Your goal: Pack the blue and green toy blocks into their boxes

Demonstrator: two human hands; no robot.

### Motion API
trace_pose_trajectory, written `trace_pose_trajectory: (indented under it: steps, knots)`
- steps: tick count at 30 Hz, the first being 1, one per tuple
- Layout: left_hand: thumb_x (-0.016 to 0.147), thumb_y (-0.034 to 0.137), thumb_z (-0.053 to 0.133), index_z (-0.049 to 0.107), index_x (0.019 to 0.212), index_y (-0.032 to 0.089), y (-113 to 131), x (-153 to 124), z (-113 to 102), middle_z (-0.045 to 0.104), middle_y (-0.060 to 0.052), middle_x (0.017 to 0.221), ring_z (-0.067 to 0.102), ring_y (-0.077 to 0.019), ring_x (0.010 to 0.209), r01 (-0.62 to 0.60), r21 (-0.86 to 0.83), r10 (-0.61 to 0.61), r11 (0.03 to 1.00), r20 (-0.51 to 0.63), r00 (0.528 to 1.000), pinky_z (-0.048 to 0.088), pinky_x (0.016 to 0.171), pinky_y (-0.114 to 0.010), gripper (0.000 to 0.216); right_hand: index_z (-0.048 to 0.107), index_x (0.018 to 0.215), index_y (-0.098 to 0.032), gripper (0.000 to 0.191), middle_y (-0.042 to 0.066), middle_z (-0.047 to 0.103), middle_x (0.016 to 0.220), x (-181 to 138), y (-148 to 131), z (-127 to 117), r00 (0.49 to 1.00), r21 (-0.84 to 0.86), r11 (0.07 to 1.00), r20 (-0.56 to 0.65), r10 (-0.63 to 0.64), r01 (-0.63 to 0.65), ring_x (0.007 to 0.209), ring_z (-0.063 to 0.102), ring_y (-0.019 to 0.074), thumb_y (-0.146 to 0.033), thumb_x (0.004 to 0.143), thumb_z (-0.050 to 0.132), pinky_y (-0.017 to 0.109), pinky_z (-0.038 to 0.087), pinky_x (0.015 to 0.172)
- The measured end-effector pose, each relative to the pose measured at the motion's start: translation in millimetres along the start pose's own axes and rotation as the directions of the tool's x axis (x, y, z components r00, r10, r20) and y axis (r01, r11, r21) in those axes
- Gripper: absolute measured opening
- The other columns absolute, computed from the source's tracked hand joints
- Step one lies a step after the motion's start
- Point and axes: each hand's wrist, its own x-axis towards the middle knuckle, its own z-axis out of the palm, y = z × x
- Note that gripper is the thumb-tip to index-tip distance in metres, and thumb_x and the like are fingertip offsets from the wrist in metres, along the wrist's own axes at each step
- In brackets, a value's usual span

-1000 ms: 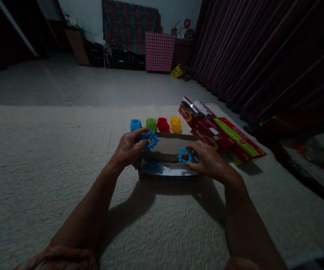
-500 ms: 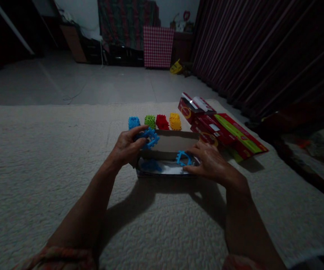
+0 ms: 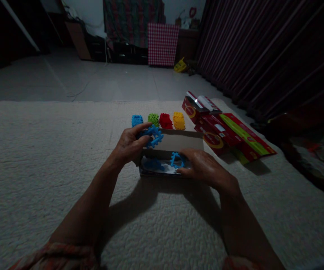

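Pinched in my left hand (image 3: 129, 145) are blue toothed plastic pieces (image 3: 156, 137), held over the left end of an open cardboard box (image 3: 181, 141). My right hand (image 3: 202, 165) reaches over the box's right part, its thumb and fingers closed on a single blue toothed piece (image 3: 178, 160) with an open middle. Inside the box at the left, more blue pieces (image 3: 153, 164) lie on a pale bottom. Behind the box stand stacks of similar pieces: blue (image 3: 137, 120), green (image 3: 153, 119), red (image 3: 166, 121) and yellow (image 3: 179, 120).
A red carton (image 3: 194, 107) and a flattened red and green carton (image 3: 235, 135) lie to the right on the pale quilted mat (image 3: 66, 157). Dark curtains (image 3: 243, 45) hang at the far right. Beyond the mat is a tiled floor (image 3: 108, 82).
My right hand has moved left over the box with its blue piece, closer to my left hand. My left hand keeps its blue pieces. The whole view has shifted slightly.
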Motion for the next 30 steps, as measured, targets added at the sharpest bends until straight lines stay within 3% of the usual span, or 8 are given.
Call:
trace_pose_trajectory:
  steps: [8, 14, 23, 30]
  knots:
    - [0.076, 0.023, 0.07, 0.073, 0.123, 0.015, 1.7, 0.1, 2.4, 0.076, -0.008, 0.098, 0.07, -0.018, 0.083, 0.038, -0.018, -0.037, 0.999, 0.005, 0.999, 0.061, 0.078, -0.033, 0.047, 0.07, 0.112, -0.018, 0.037, 0.014, 0.072, 0.111, 0.4, 0.1, -19.2, 0.993, -0.104, 0.995, 0.114, 0.009, 0.003, 0.103, 0.067, 0.0304, -0.041, 0.083, 0.075, 0.037, 0.05, 0.085]
    - [0.077, 0.02, 0.069, 0.073, 0.122, 0.016, 1.2, 0.6, 2.5, 0.076, -0.007, 0.098, 0.07, -0.0172, 0.082, 0.034, -0.009, -0.034, 0.999, 0.004, 0.999, 0.06, 0.077, -0.031, 0.046, 0.072, 0.111, -0.02, 0.035, 0.012, 0.075, 0.106, 15.8, 6.3, -23.5, 0.959, -0.09, 0.994, 0.281, -0.029, 0.057, 0.095, 0.07, 0.0274, -0.04, 0.084, 0.068, 0.032, 0.051, 0.075]
    - [0.077, 0.02, 0.068, 0.073, 0.123, 0.014, 3.4, 1.0, 2.0, 0.076, -0.008, 0.098, 0.069, -0.0172, 0.081, 0.016, -0.018, -0.015, 1.0, 0.006, 1.0, 0.06, 0.075, -0.03, 0.047, 0.075, 0.109, -0.023, 0.032, 0.01, 0.077, 0.101, 22.0, 6.4, -22.4, 0.954, -0.12, 0.992, 0.299, -0.01, 0.048, 0.092, 0.072, 0.0273, -0.035, 0.079, 0.073, 0.032, 0.052, 0.073]
    - [0.077, 0.02, 0.068, 0.073, 0.122, 0.015, 6.1, 0.0, 4.0, 0.077, -0.008, 0.101, 0.071, -0.0191, 0.086, 0.01, 0.0, -0.01, 1.0, 0.034, 0.999, 0.06, 0.078, -0.031, 0.045, 0.074, 0.105, -0.022, 0.025, 0.009, 0.077, 0.099, 15.4, 14.9, -17.3, 0.976, -0.09, 0.995, 0.218, -0.02, 0.041, 0.091, 0.071, 0.0252, -0.024, 0.08, 0.072, 0.031, 0.052, 0.075]
